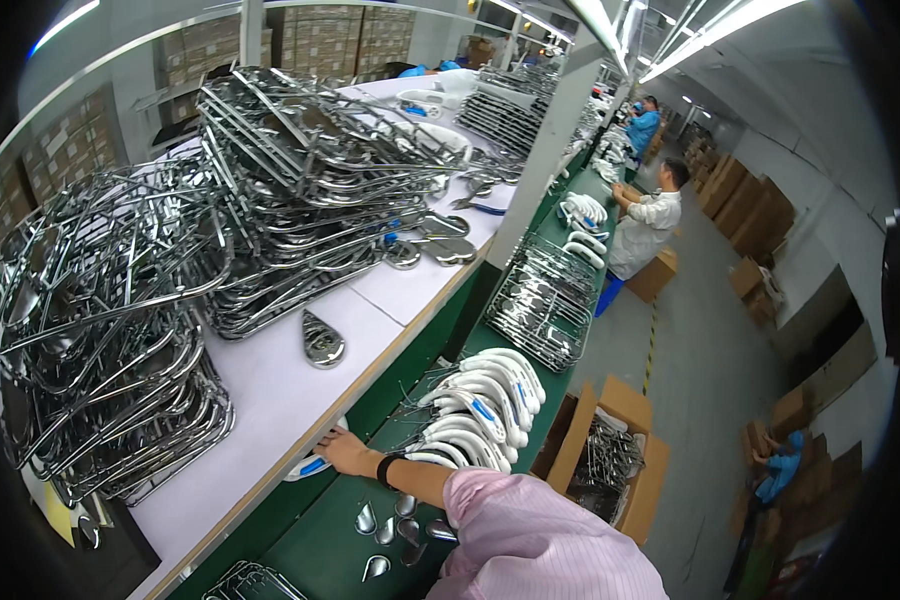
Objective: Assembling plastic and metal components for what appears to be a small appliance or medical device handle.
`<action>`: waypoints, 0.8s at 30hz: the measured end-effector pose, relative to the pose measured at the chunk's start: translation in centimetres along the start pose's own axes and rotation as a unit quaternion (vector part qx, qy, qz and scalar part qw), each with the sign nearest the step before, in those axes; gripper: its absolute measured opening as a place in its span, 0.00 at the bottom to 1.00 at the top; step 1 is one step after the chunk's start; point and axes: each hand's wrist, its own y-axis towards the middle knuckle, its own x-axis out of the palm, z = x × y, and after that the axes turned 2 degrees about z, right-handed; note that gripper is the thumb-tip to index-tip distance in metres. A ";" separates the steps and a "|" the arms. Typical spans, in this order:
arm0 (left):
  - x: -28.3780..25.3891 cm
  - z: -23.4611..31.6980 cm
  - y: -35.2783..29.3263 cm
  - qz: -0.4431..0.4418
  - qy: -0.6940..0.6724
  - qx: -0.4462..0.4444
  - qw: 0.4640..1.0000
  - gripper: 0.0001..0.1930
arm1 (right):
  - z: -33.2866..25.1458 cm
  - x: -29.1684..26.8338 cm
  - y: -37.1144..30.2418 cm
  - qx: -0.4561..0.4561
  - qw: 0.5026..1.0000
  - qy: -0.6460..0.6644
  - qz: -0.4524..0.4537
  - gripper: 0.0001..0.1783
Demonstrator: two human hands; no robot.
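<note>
Held the right arm outstretched low over the green bench (315,540), with the right hand (352,454) at a white piece with a blue mark (297,470), right by the front edge of the pale raised tabletop (260,440). Probably needed so long a reach because of the piece's place on the far side of the bench. Saw fingers angled over the white piece but, with tips partly hidden, could not tell a firm clamp from a light touch. Saw nothing of the left hand. Just beyond the forearm, found white curved pieces (500,385) overlapped in nested rows, likely to save bench room, with thin wires toward the tabletop, perhaps for clearance from the aisle. Noticed small teardrop metal pieces (367,518) scattered loose near the wrist, presumably within easy reach. Farther along, saw flat metal racks (540,310) laid on one another, apparently for compactness. Up on the tabletop, saw heaped metal frames (295,205), tangled and leaning, probably for bulk storage off the bench. Beside the bench, saw an open carton (625,403) with metal parts inside, likely for containment.
</note>
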 end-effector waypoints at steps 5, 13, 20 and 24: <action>-16.9 22.5 -2.9 0.009 -0.125 0.215 0.969 0.26 | -7.1 -12.7 -0.1 -0.080 0.986 0.137 -0.049 0.12; -11.1 28.8 -6.1 -0.442 -0.416 0.330 0.723 0.21 | -14.4 -21.8 -4.9 -0.237 0.909 0.303 -0.158 0.08; -12.2 26.6 -9.6 -0.545 -0.595 0.023 0.590 0.18 | -4.6 -18.2 -11.8 0.168 0.968 0.186 0.005 0.16; -13.2 23.7 -11.9 -0.444 -0.734 -0.078 0.508 0.24 | -2.8 -9.3 -16.6 0.058 0.983 0.142 -0.105 0.19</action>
